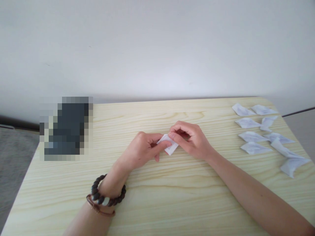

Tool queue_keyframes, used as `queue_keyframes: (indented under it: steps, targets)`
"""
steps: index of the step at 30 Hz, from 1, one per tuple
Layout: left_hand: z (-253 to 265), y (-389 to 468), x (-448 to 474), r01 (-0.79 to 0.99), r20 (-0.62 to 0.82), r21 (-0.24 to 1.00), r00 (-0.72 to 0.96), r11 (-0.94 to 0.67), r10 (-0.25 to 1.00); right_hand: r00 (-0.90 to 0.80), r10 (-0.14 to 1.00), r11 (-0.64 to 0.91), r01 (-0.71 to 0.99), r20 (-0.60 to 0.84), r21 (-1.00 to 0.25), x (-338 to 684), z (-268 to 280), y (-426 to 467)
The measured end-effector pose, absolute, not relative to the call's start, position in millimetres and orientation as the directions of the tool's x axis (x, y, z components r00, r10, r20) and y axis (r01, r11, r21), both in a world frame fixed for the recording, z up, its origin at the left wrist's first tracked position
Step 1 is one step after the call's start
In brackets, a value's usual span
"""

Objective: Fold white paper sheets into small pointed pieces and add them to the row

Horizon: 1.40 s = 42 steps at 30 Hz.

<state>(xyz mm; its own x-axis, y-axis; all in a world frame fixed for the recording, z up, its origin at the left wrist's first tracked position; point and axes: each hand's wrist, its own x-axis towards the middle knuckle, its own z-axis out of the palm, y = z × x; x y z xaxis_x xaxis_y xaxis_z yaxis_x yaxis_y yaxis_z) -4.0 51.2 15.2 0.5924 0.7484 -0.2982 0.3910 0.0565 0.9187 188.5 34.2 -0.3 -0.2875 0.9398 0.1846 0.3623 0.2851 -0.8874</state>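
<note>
A small piece of folded white paper (172, 149) is held up between both hands, over the middle of the table. My left hand (145, 147) pinches its left side, the thumb lying flat across the front. At the paper's upper right corner, the thumb and fingertips of my right hand (193, 139) grip it. The fingers behind the paper are partly hidden. Several folded white paper pieces (248, 123), pointed at the ends, lie in loose rows at the table's right side.
The pale wooden table (157, 203) backs onto a white wall (157, 49). A dark, pixelated rectangular object (69, 127) lies at the back left corner. A beaded bracelet (98, 196) and a brown cord circle my left wrist.
</note>
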Motion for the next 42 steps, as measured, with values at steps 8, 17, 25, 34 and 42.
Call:
queue_keyframes:
  steps: [8, 17, 25, 34, 42]
  targets:
    - [13.3, 50.4, 0.9, 0.407, -0.367, 0.899, 0.497, 0.162, 0.786, -0.216, 0.962, 0.236, 0.339, 0.169, -0.911, 188.8, -0.5, 33.5]
    - [18.5, 49.9, 1.8, 0.404, -0.374, 0.898, 0.501, 0.171, 0.780, -0.202, 0.950, 0.296, 0.330, 0.239, -0.896, 188.4, -0.8, 33.6]
    - [20.0, 51.7, -2.2, 0.403, -0.366, 0.902, 0.521, 0.156, 0.771, -0.150, 0.968, 0.240, 0.335, 0.200, -0.911, 187.9, -3.2, 32.6]
    - [23.3, 50.5, -1.7, 0.465, -0.406, 0.873, 0.528, 0.146, 0.745, -0.224, 0.944, 0.309, 0.354, 0.241, -0.883, 189.0, -0.3, 31.8]
    - [22.3, 51.2, -2.5, 0.413, -0.165, 0.906, 0.544, -0.091, 0.823, -0.227, 0.954, 0.267, 0.339, 0.197, -0.902, 190.3, 0.7, 32.8]
